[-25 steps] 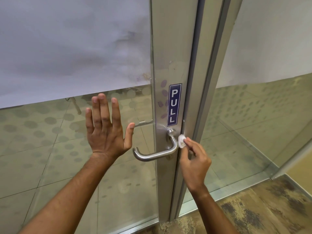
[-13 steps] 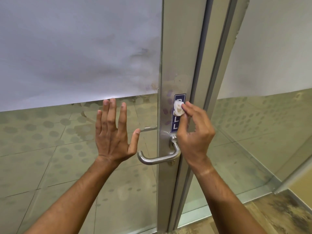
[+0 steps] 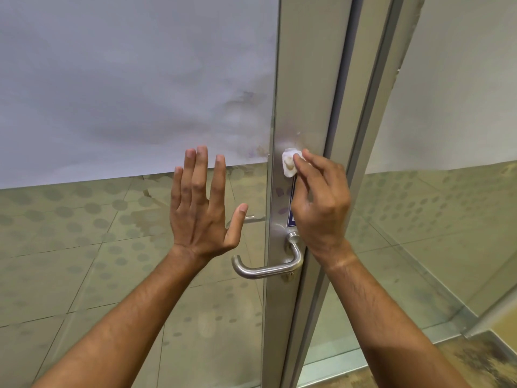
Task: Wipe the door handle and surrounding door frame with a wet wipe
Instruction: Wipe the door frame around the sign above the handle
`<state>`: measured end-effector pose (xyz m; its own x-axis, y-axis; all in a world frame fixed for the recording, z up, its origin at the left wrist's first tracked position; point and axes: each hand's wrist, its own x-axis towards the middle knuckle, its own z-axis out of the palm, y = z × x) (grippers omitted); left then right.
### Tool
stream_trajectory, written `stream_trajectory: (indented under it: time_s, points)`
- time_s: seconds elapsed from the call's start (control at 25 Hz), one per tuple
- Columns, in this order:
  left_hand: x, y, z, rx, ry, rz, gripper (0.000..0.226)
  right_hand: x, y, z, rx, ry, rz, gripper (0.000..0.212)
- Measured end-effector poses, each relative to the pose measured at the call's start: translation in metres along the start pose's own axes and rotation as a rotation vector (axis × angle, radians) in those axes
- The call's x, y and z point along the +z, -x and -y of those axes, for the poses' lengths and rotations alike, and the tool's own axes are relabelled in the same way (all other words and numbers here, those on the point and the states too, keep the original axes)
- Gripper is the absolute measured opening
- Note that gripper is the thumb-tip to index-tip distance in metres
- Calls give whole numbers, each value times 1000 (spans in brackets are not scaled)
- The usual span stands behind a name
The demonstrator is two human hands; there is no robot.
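Observation:
A steel lever door handle [image 3: 265,268] sticks out to the left from the metal door frame [image 3: 307,79]. My right hand [image 3: 321,203] pinches a small folded white wet wipe [image 3: 289,163] and presses it on the frame above the handle, covering most of the blue PULL sticker [image 3: 291,219]. My left hand [image 3: 201,208] lies flat with fingers spread against the glass door panel [image 3: 112,261], left of the handle.
Frosted white film [image 3: 126,79] covers the upper glass on both sides. A fixed glass panel [image 3: 419,233] stands right of the frame. Patterned carpet [image 3: 475,365] shows at the bottom right. Tiled floor is visible through the glass.
My right hand has carried the wipe upward along the frame, from beside the handle base to above the PULL sticker. My left hand stays flat on the glass.

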<state>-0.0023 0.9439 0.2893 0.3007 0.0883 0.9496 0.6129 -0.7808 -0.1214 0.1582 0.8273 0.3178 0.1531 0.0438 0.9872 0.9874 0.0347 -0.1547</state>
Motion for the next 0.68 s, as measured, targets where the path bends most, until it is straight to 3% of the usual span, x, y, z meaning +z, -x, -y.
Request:
stream_trajectory:
  time_s: [0.28, 0.48, 0.68]
  points:
    - [10, -10, 7, 45, -94, 80, 87, 7, 18, -9, -81, 62, 160, 33]
    - [18, -8, 9, 55, -168, 91, 92, 13, 20, -8, -87, 177, 110, 36]
    - [19, -8, 9, 63, -188, 86, 94, 14, 18, -6, -76, 101, 139, 28]
